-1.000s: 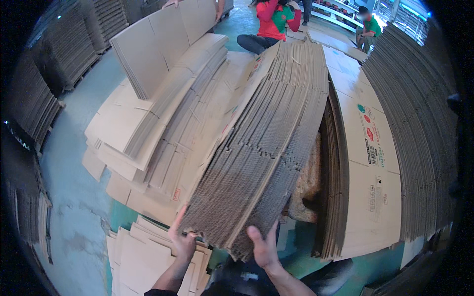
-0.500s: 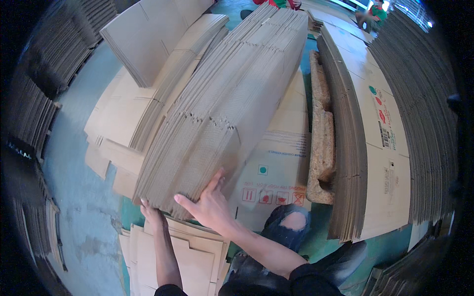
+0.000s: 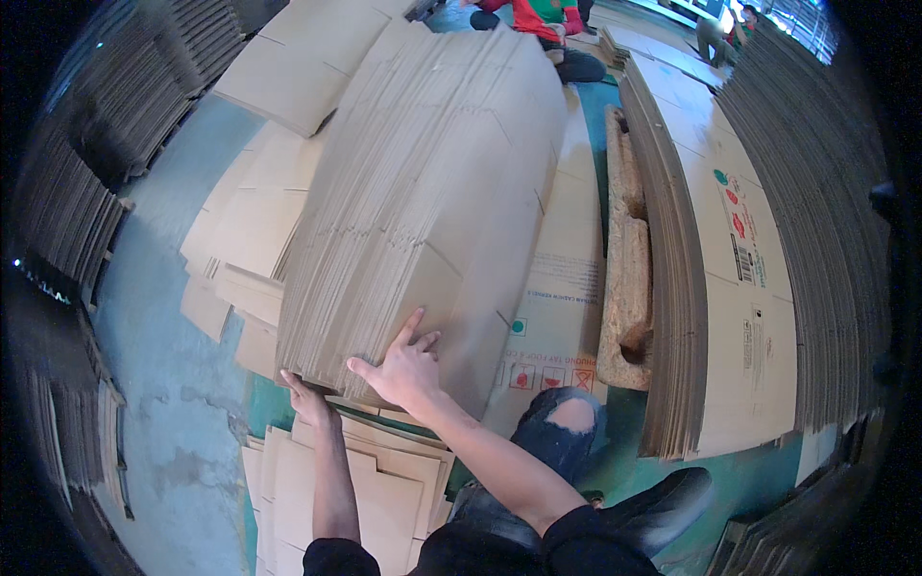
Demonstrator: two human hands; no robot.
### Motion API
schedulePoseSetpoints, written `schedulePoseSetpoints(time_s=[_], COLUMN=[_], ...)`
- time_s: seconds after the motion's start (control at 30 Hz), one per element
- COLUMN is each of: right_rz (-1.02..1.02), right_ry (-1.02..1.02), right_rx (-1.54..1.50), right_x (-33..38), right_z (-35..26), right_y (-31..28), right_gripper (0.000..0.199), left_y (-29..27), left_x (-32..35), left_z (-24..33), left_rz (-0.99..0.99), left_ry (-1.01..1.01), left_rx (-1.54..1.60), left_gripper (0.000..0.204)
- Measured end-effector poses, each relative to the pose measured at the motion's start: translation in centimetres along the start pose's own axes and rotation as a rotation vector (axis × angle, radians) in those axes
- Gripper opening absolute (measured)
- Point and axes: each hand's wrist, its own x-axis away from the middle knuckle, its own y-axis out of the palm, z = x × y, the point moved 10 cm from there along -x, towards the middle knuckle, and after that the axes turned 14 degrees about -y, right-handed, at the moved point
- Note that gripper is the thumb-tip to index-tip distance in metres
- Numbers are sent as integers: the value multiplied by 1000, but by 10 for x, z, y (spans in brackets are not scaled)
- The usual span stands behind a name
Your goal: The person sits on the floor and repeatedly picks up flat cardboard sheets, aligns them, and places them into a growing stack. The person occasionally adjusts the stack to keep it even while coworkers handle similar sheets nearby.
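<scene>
A thick stack of folded cardboard sheets (image 3: 384, 202) stands on its long edge in front of me, stretching away. Its near end faces me, and its right face shows a broad flat panel. My right hand (image 3: 405, 372) presses on the near right corner with thumb and fingers spread. At the lower left corner, my left hand (image 3: 312, 401) holds the bottom edge; some of its fingers are hidden by the cardboard. Under the near end lie more flat cardboard pieces (image 3: 355, 494).
Loose cardboard sheets (image 3: 245, 211) lie on the left. To the right are a printed cardboard sheet (image 3: 547, 317), a worn chipboard block (image 3: 624, 288) and tall cardboard stacks (image 3: 740, 365). Further stacks (image 3: 58, 211) line the far left. A person (image 3: 547, 24) sits beyond the stack.
The big stack has swung, its far end going left, and more of its right face shows. Both hands stayed against its near end, shifting slightly right. The person beyond is more visible.
</scene>
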Motion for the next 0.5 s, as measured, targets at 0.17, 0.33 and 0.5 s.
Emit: schedulePoseSetpoints(time_s=[0.17, 0.33, 0.5], right_rz=[-110, 6, 649], right_ry=[-220, -87, -90], right_rx=[-103, -564, 65], right_x=[7, 41, 176], right_z=[26, 141, 224], right_y=[39, -19, -242], right_gripper=[119, 96, 68], left_y=[-30, -49, 56], left_x=[-93, -124, 16], left_z=[-9, 9, 68], left_rz=[-43, 74, -33], left_ry=[-187, -186, 924], left_rx=[-84, -280, -892], left_gripper=[74, 69, 74])
